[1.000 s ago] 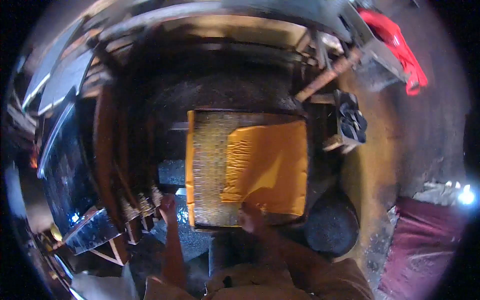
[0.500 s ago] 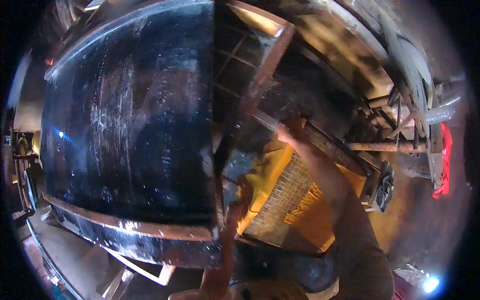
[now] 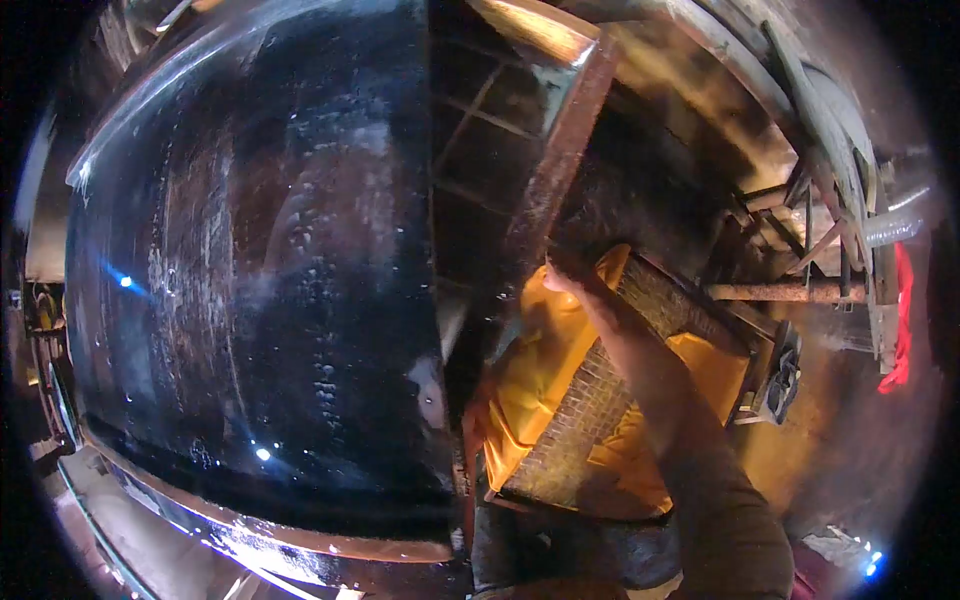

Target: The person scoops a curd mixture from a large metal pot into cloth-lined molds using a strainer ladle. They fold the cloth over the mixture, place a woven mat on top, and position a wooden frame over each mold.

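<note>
A yellow cloth (image 3: 545, 375) lies over part of a woven basket-like tray (image 3: 570, 425), with its left flap pulled out past the tray's edge. My right hand (image 3: 563, 277) is closed on the far corner of that flap, its arm crossing over the weave. Down at the near left corner of the cloth, my left hand (image 3: 477, 420) grips the edge. It is in shadow and partly hidden by the dark panel's edge. Another piece of yellow cloth (image 3: 705, 370) shows on the right side of the tray.
A large dark, scuffed panel (image 3: 300, 250) fills the left, close to my left hand. A reddish-brown post (image 3: 570, 140) rises behind the cloth. To the right are a wooden bar (image 3: 780, 291), dark sandals (image 3: 785, 370) and a red cloth (image 3: 900, 320).
The left flap of the yellow cloth is spread wider to the left. My right hand has come slightly left and down with it. My left forearm is now mostly out of sight. The view has shifted.
</note>
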`<state>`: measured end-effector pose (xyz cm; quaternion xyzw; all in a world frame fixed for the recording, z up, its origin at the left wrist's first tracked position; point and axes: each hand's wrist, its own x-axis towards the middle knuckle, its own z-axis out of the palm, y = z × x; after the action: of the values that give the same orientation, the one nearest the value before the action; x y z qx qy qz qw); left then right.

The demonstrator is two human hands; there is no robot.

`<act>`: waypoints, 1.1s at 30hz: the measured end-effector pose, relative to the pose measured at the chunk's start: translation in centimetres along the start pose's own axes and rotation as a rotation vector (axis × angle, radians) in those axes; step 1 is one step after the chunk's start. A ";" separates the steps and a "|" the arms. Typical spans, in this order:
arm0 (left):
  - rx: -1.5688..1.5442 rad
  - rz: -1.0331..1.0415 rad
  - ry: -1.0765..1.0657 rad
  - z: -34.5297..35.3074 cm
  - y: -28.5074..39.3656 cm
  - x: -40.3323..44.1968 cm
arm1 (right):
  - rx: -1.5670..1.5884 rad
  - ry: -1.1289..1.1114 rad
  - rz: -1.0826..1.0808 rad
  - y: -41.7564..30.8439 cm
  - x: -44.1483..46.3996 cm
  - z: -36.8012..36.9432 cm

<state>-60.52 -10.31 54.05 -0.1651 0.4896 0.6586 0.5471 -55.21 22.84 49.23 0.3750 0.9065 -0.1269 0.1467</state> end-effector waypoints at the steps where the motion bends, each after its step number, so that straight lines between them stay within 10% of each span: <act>1: -0.006 -0.002 -0.004 0.2 0.0 0.0 | 0.060 -0.327 0.132 -2.8 -1.7 -6.6; 7: -0.002 0.030 -0.055 1.4 1.1 -1.9 | -0.015 -0.361 0.054 -2.5 -3.0 -8.1; 10: 0.012 0.064 -0.085 2.9 2.4 -3.7 | 0.297 0.017 -0.006 -0.3 -3.2 -5.5; 11: 0.022 0.087 -0.094 3.6 2.8 -5.0 | 0.344 -0.249 0.047 -1.2 -4.1 -10.1; 15: 0.151 0.354 -0.098 8.0 3.9 -12.6 | 0.565 0.319 -0.068 0.2 -7.0 -12.1; 17: 0.377 0.556 -0.080 8.6 3.1 -15.9 | 0.828 0.137 -0.029 1.5 -11.5 -18.6; 20: -0.003 0.337 -0.285 10.0 -1.5 -22.8 | 1.238 0.270 -0.051 6.3 -20.8 -20.7; 23: 1.394 0.828 -0.486 7.0 -9.7 -22.6 | 1.602 0.542 0.117 14.6 -29.6 -14.8; 25: 1.479 1.043 -0.783 7.7 -13.5 -23.2 | 1.653 0.712 0.338 19.5 -36.4 -9.8; 29: 1.636 0.827 -0.929 7.1 -16.7 -26.5 | 1.428 0.702 0.924 28.1 -51.9 6.3; 33: 1.914 0.520 -0.751 5.5 -15.0 -28.2 | 2.738 0.213 -0.078 22.0 -60.7 7.1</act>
<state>-35.72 -22.69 70.90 0.6583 0.6242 0.1043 0.4076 2.81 -3.54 61.95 0.2013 0.0751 -0.8863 -0.4103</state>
